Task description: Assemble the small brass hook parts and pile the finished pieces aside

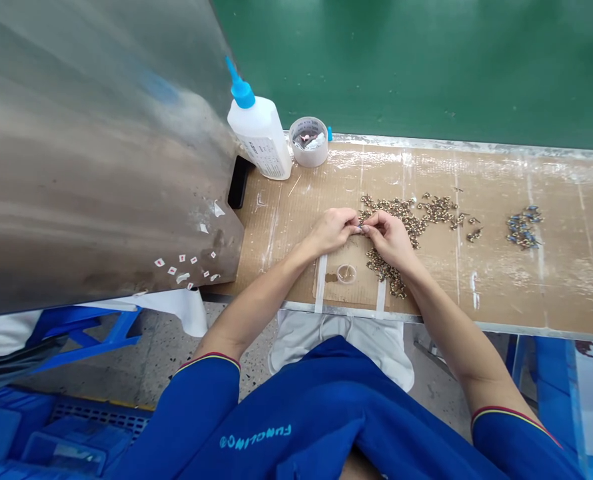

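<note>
- Left hand (332,230) and right hand (384,239): pressed close, both pinching a small brass fitting (360,229) above the cardboard-topped desk (551,293).
- Clear ring (346,273): on desk, below hands.
- Loose brass fittings (406,217): heaped just beside right hand.
- Blue-marked fittings (524,227): well right.
- Glue bottle (259,137), tape roll (308,141): far edge.

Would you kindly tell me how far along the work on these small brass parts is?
Seemingly done: the blue-marked parts grouped at the bench's right. In hand: the left hand and right hand pinch one small part between them. Remaining: the larger heap of brass parts beside them.
</note>
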Demonstrator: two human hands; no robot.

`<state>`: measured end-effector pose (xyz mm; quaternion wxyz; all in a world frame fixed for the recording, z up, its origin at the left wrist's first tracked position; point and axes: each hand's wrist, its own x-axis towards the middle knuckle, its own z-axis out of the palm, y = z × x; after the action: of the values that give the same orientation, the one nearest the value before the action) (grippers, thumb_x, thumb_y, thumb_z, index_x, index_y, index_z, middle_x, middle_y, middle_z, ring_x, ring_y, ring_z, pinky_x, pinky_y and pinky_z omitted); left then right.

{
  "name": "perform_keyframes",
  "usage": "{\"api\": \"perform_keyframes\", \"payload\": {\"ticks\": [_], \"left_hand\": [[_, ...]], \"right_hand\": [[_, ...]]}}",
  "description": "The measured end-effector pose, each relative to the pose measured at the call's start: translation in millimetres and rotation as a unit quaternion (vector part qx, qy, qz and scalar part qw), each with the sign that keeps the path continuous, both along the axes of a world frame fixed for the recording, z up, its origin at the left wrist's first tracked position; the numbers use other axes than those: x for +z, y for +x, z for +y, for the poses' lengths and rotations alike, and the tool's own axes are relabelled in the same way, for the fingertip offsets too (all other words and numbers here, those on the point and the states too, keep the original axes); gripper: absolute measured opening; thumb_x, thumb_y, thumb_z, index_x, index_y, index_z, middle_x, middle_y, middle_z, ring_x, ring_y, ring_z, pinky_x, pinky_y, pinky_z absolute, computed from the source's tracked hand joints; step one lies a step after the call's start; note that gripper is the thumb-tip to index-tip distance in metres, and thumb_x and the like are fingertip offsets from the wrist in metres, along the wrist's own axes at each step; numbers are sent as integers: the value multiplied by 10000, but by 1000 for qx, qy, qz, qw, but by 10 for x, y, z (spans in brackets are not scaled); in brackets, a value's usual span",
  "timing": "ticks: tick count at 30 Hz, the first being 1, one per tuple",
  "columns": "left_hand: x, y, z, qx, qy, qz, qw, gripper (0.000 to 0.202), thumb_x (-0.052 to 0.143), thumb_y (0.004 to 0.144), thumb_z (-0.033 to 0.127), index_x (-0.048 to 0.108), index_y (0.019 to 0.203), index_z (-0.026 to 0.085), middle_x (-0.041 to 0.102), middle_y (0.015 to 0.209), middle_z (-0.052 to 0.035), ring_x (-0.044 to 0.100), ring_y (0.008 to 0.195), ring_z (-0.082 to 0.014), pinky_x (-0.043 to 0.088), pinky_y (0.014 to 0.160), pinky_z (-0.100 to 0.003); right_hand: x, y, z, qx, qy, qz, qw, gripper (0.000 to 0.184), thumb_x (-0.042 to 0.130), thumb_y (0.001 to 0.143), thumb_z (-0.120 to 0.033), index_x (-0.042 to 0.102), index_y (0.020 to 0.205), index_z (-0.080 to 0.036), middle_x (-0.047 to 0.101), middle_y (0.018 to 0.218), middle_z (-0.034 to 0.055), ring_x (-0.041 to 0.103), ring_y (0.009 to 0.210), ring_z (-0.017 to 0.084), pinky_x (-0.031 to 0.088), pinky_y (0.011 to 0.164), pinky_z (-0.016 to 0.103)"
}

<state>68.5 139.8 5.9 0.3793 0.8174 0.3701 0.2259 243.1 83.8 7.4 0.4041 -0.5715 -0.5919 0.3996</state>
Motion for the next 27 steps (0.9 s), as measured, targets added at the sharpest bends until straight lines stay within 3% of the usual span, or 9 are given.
{"api": "perform_keyframes", "payload": {"ticks": [9, 15, 27], "left_hand": [[54, -4, 46, -4, -34, -33, 999, 83, 662, 852, 155, 678, 771, 144, 700, 783, -25, 595, 720, -137, 452, 704, -259], [100, -24, 58, -16, -57, -45, 997, 77, 668, 869, 162, 738, 896, 142, 748, 857, -43, 624, 727, -129, 478, 706, -244], [10, 5, 53, -26, 7, -31, 999, 164, 634, 898, 196, 717, 761, 164, 704, 767, -31, 618, 722, -146, 453, 715, -267]], "right_hand": [[-14, 8, 10, -10, -15, 51, 999, 259, 713, 835, -465, 598, 781, -239, 663, 723, 14, 606, 674, 180, 494, 652, 342], [-4, 17, 16, -21, -33, 93, 995, 201, 710, 835, -408, 613, 818, -233, 661, 721, 12, 633, 688, 175, 553, 695, 357], [31, 60, 13, -9, -36, 59, 998, 198, 719, 816, -407, 615, 786, -241, 650, 712, 4, 602, 680, 172, 514, 655, 332]]}}
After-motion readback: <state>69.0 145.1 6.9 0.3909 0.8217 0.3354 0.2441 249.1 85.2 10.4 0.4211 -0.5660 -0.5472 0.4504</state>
